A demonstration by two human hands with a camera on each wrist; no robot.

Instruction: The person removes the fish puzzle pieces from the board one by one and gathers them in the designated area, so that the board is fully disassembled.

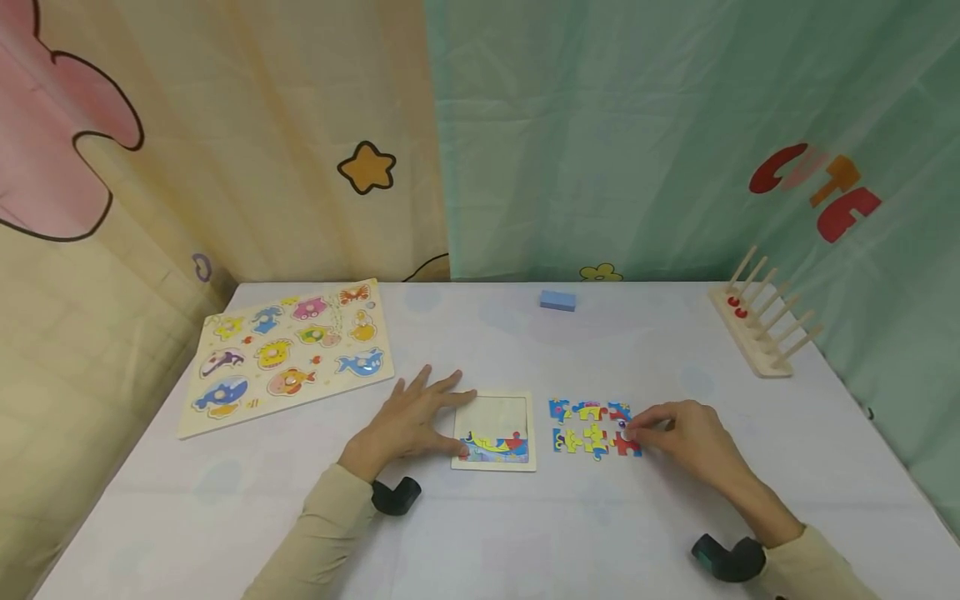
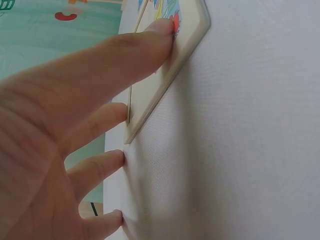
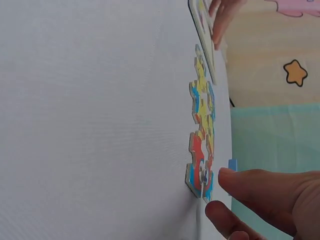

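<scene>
A wooden puzzle tray [image 1: 493,467] lies on the table, its lower part filled with colourful jigsaw pieces and its upper part bare wood. My left hand [image 1: 412,421] rests beside it with fingers spread. In the left wrist view the thumb [image 2: 159,37] presses on the tray's border by the picture, and the index fingertip touches its edge. Right of the tray, several loose jigsaw pieces [image 1: 592,437] in blue, yellow and red lie in two rows. My right hand [image 1: 690,437] is at their right end, thumb and index apart close to a red and blue piece [image 3: 196,172].
A wooden peg board with sea animals [image 1: 255,358] lies at the left. At the back sits a blue block [image 1: 558,301]. On the right stands a wooden rack [image 1: 757,342] of upright pegs with red beads. Curtains hang behind the table.
</scene>
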